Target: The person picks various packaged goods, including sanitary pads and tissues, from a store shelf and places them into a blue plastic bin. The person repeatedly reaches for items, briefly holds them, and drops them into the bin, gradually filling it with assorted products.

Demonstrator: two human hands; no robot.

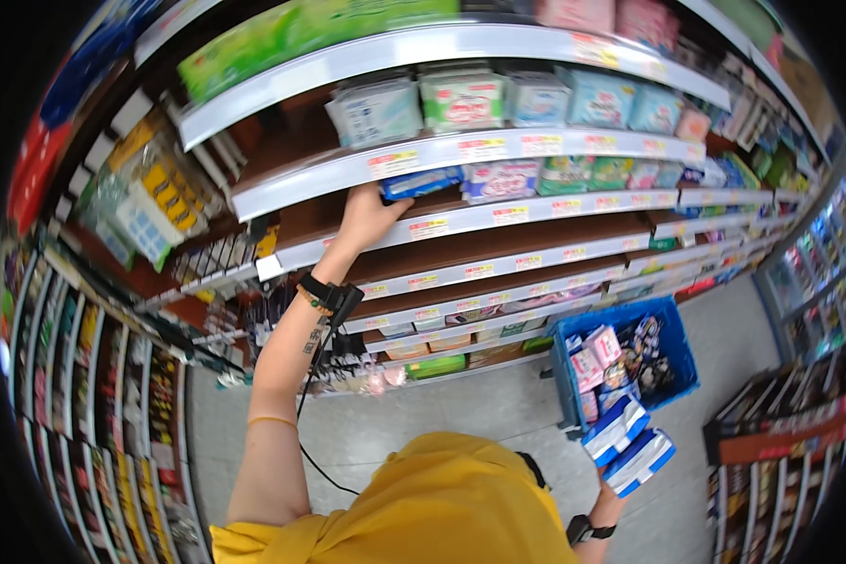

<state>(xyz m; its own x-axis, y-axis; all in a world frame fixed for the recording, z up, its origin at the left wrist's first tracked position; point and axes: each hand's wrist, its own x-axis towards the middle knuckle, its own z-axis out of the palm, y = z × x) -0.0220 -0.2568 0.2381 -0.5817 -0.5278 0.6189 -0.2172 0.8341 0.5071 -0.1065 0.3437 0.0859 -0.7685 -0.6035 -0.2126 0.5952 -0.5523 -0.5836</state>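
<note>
My left hand (pixel 370 217) reaches into a shelf bay and has hold of a blue soft pack (pixel 423 183). The thumb lies along the pack's front edge, and the other fingers are hidden behind it, under the shelf above. Low on the right, my right hand (pixel 608 485) holds blue-and-white packs (pixel 627 444), two of them visible side by side. They cover most of its fingers. Just beyond those packs stands a blue plastic bin (pixel 679 345) on the floor, with pink-and-white packs (pixel 596 356) and other mixed packages inside.
A purple-and-white pack (pixel 502 180) stands right of the left hand. White shelf edges (pixel 578 201) with price tags run across the front. Shelves of small goods (pixel 99 395) flank the left, and a low display rack (pixel 782 423) stands at right. A black cable (pixel 310 451) trails from the left wrist.
</note>
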